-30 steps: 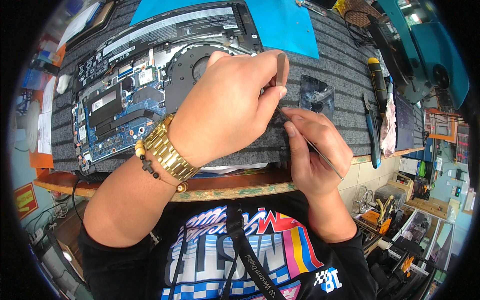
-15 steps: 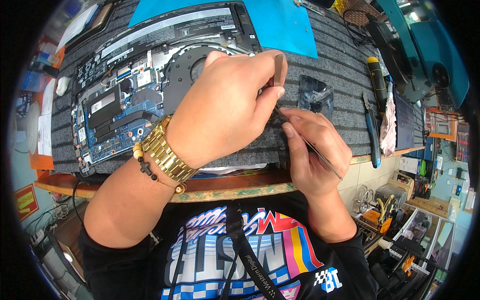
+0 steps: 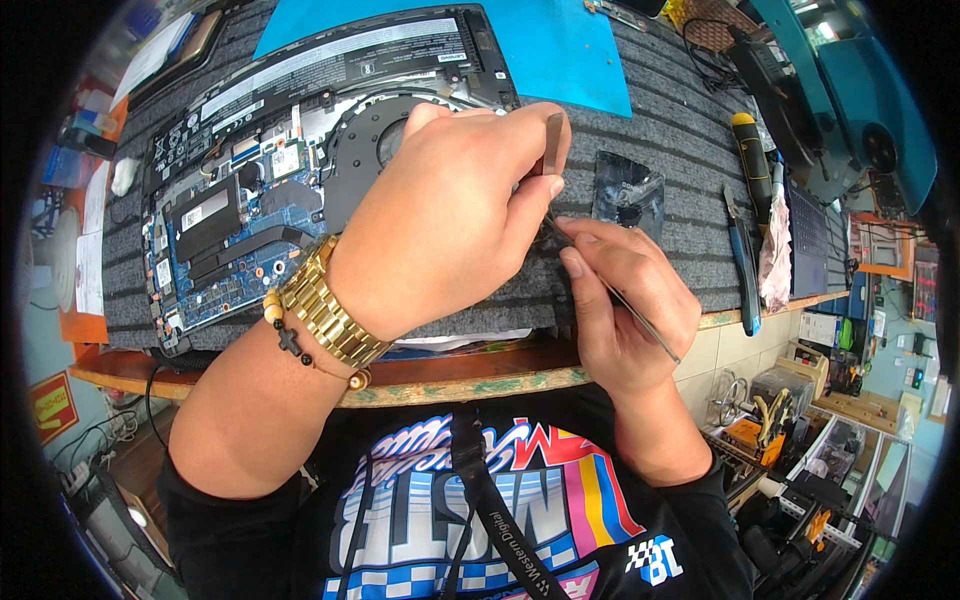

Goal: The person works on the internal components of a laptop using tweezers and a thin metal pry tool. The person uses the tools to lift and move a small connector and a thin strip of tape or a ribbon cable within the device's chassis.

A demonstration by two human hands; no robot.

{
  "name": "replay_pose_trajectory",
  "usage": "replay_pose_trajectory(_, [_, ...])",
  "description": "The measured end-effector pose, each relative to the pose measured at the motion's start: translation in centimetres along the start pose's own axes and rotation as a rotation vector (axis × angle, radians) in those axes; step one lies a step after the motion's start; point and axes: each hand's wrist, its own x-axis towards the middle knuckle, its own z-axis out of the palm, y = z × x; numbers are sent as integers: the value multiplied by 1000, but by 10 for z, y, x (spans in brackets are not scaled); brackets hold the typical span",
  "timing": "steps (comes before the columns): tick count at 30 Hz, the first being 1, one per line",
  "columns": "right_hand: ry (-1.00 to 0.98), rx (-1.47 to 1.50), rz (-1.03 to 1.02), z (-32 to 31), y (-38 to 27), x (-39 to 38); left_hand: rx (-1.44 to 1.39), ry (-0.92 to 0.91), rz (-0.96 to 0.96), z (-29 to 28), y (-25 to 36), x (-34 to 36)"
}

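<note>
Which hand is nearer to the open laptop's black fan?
Left. The left hand covers part of the fan in this view; the right hand is farther off, toward the picture's lower right.

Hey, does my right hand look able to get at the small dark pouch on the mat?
Probably yes: the small dark pouch lies on the striped grey mat just beyond your right hand, with nothing visible blocking it. That hand grips a thin metal tool, though, so it may need freeing first.
</note>
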Motion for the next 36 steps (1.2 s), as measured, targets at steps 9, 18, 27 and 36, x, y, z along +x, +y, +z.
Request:
replay_pose_trajectory(9, [-5,3,17,-1,-1,0,21,-14,24,-1,-1,0])
replay_pose_trajectory(18, [-9,1,25,-1,0,0,86,-25,42,-3,2,-2])
replay_pose_trajectory(27, [3,70,107,-1,0,-2,60,-49,59,-4,-1,-1])
replay_pose_trajectory(36, [-7,41,73,-1,0,-1,72,-25,60,-8,2,0])
